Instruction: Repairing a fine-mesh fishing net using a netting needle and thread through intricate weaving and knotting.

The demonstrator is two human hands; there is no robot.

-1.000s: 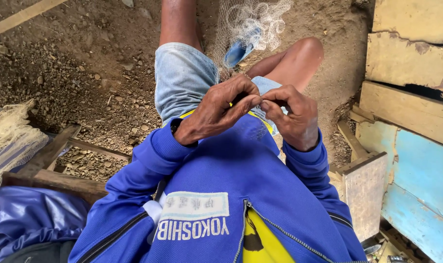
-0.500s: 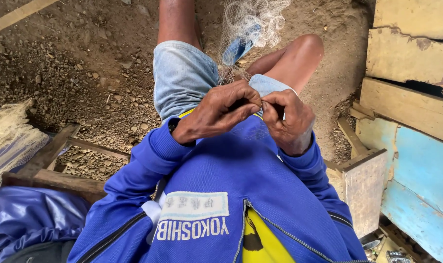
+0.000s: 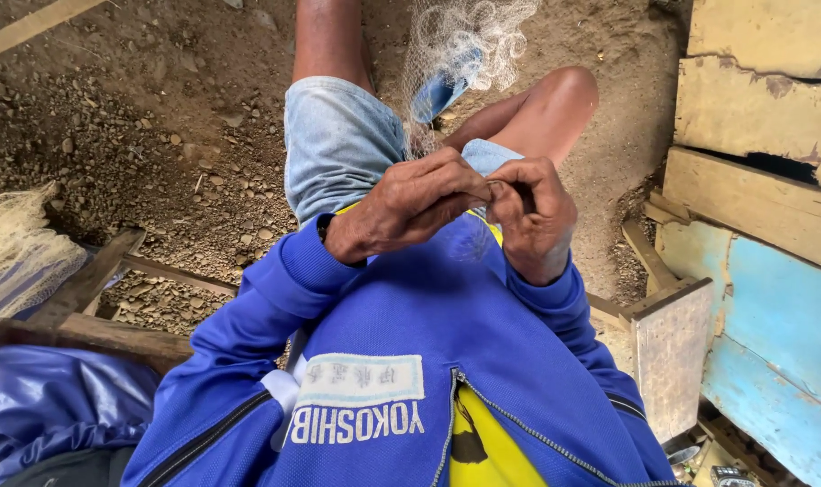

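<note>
My left hand (image 3: 410, 206) and my right hand (image 3: 535, 216) meet in front of my chest, fingertips pinched together on a fine, pale fishing net (image 3: 464, 45). The net runs up from my fingers and bunches over my feet on the dirt. A blue object (image 3: 444, 88), partly wrapped in the net, lies between my legs. I wear a blue zip jacket (image 3: 410, 361) and light denim shorts (image 3: 338, 135). What sits exactly between my fingertips is hidden.
Gravelly dirt ground (image 3: 140, 135) spreads ahead and left. More pale netting (image 3: 18, 243) and a blue tarp (image 3: 50, 397) lie at the left beside a wooden frame (image 3: 95, 307). Weathered yellow and blue planks (image 3: 762, 180) stand at the right, with a small wooden block (image 3: 672, 352).
My hands have shifted slightly right and closer together on the net; the right hand's fingers curl tighter toward the left fingertips.
</note>
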